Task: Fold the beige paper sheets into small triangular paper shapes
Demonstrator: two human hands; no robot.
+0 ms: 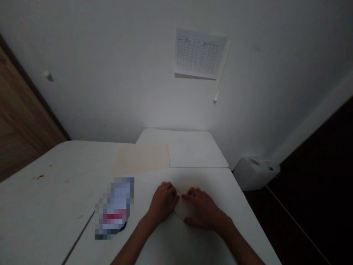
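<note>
Hands, left (pixel 164 200) curled, right (pixel 203 209) thumb-and-fingers apart, on a pale sheet (pixel 185 210) partly hidden beneath; any left-hand pinch unclear.

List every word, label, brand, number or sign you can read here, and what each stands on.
No text can be made out.
Wall-mounted paper: printed table, lettering too small and blurred to read.
Pixelated item: any text is hidden.
Pale sheet being handled: no lettering visible.

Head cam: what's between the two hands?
A thin, pale, sheet-like piece on the white table, between the left hand and right hand. Shows in the head view; too dim to tell its material.
</note>
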